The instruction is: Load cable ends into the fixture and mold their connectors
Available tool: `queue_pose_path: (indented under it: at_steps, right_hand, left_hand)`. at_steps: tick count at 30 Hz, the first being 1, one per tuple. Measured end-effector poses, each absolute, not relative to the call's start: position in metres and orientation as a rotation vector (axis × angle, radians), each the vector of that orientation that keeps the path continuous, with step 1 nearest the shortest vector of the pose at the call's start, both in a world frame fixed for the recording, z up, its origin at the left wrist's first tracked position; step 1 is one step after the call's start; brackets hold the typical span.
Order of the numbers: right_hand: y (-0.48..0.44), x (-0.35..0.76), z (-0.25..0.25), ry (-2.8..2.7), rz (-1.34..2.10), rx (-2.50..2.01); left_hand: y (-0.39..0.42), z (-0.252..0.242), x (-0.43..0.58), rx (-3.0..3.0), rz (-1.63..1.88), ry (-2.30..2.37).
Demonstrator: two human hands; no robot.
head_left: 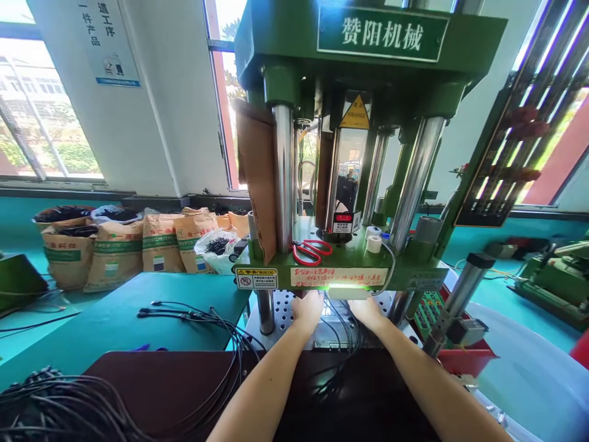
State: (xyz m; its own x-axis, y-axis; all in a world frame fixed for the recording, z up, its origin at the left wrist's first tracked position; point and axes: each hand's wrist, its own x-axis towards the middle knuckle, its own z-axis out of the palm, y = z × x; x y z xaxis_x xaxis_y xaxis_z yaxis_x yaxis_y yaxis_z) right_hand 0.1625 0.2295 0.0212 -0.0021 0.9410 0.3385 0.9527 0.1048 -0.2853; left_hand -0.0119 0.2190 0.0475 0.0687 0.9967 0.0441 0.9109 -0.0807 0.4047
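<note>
**Q:** What is shown at the green press (368,80)?

**A:** The left hand (307,310) and the right hand (368,312) are pushed in under the press's front ledge (340,277). Their fingertips are hidden by it, so it cannot be told whether either hand is open or closed. Black cables (345,331) are seen between the two hands, running in under the press.

**Q:** And around the press?

**A:** Red scissors (311,250) and white tape rolls (373,244) are laid on top of the ledge. A perforated plate (281,310) is seen below the ledge, just left of the left hand. More cables (197,316) are spread on the teal surface (115,319) left of the press, and paper sacks (115,252) are stacked beyond them. A red tray (464,361) is set to the press's right.
</note>
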Motion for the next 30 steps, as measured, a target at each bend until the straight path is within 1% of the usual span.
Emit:
queue_pose_path:
  at_steps: [3, 12, 18, 23, 30]
  right_hand:
    - [0.229, 0.155, 0.025, -2.014, -0.068, -1.835]
    - [0.228, 0.138, 0.025, -2.121, -0.191, -1.71]
    - [0.234, 0.14, 0.028, -2.151, -0.234, -1.649]
    - [0.231, 0.139, 0.034, -2.228, -0.259, -1.578]
    - [0.229, 0.125, 0.027, -2.243, -0.267, -1.564]
  left_hand:
    - [0.217, 0.049, -0.005, 2.125, 0.516, 1.901]
    - [0.222, 0.035, -0.005, 2.198, 0.595, 1.802]
    - [0.221, 0.045, 0.001, 2.172, 0.612, 1.797]
    - [0.21, 0.048, 0.009, 2.198, 0.748, 1.69]
    - [0.214, 0.039, 0.011, 2.013, 0.803, 1.518]
